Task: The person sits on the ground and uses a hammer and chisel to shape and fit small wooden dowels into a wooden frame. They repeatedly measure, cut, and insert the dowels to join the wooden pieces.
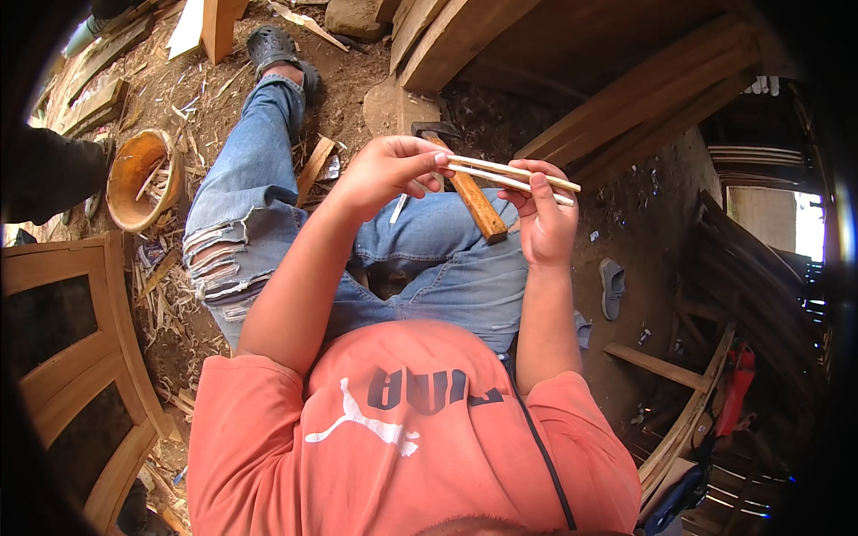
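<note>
Pale sticks (487, 165) in the pinch of left fingers (422, 163) and, farther along, right fingers (540, 184).

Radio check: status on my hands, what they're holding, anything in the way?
Left hand and right hand both gripping. Pale wooden strips spanning between them. Wooden-handled tool below, over the jeans; strips look unobstructed.

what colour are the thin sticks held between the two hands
The thin sticks are a pale cream colour, showing best in the head view.
</note>
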The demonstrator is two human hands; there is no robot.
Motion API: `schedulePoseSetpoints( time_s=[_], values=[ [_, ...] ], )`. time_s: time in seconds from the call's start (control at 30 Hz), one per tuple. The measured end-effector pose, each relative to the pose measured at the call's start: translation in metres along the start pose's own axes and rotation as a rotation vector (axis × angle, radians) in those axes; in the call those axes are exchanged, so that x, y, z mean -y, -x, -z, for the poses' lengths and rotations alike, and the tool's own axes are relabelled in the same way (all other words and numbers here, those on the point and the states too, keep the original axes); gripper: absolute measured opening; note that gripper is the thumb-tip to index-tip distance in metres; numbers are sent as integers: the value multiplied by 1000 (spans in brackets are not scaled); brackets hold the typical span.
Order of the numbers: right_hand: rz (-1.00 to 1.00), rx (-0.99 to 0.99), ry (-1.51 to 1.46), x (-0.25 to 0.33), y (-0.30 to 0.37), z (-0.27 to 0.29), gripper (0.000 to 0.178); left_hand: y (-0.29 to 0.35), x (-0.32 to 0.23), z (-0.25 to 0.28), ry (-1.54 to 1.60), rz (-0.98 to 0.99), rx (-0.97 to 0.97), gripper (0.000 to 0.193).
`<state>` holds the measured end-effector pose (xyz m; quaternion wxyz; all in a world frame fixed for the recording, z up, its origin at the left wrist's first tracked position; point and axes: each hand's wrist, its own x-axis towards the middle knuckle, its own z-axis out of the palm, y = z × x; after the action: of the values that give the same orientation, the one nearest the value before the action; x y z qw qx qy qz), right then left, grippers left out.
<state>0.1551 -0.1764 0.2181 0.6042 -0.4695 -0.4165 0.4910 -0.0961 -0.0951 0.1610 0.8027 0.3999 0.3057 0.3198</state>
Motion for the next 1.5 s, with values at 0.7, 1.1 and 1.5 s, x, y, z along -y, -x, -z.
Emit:
schedulePoseSetpoints(
  time_s=[0.7,1.1,1.5],
  values=[
    [3,-43,-52,0,-1,2,17,3,-4,2,7,-3,-56,38],
    [-20,-44,-4,0,1,1,19,3,-2,-4,12,-5,-61,31],
    [40,-38,-55,6,-1,6,15,-7,6,11,117,-25,-179,31]
  ],
)
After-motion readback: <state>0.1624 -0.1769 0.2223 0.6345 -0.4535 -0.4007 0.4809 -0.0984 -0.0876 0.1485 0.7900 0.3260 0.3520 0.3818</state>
